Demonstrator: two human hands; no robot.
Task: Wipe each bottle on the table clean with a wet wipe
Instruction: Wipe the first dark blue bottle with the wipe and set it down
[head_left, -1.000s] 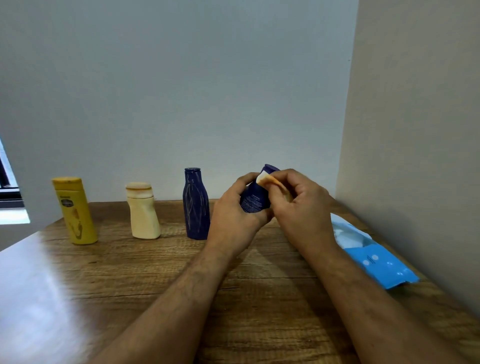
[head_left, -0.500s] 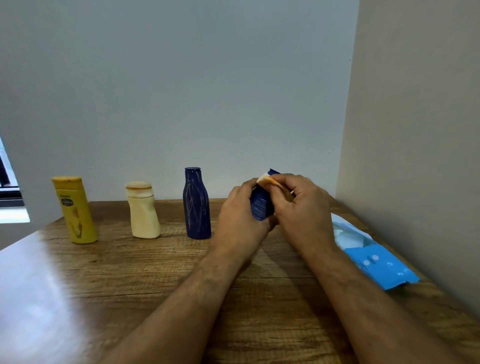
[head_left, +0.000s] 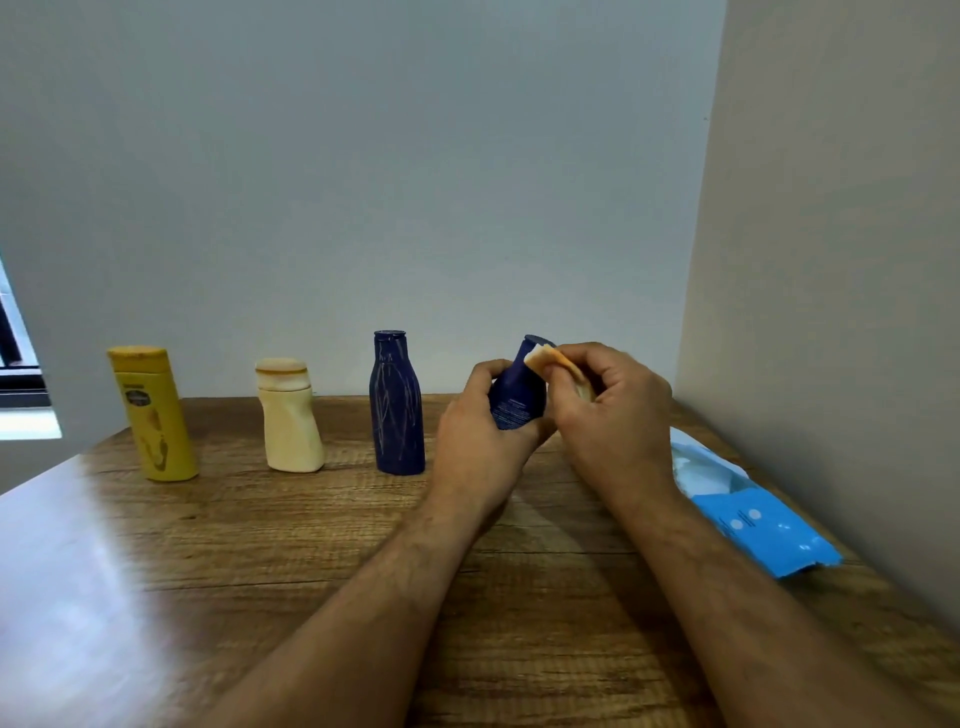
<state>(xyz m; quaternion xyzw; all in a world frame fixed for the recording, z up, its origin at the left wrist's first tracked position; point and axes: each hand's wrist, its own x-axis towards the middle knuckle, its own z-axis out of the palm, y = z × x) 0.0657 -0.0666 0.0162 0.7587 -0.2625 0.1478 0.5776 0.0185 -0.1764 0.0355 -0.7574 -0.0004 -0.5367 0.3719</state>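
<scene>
Left hand (head_left: 480, 431) grips the small blue bottle (head_left: 519, 395) above the surface (head_left: 260, 545), cap tilted up-right; right hand (head_left: 618, 410) pinches the wipe (head_left: 553, 364) against its neck.

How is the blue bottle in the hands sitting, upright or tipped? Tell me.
Tipped. The small blue bottle leans cap-right in the left hand, off the table, while the right hand presses a wipe near its cap.

A grey wall (head_left: 363, 182) is standing behind the wooden table, a beige wall (head_left: 841, 260) is closing the right side, and a window (head_left: 15, 374) is showing at far left.
</scene>
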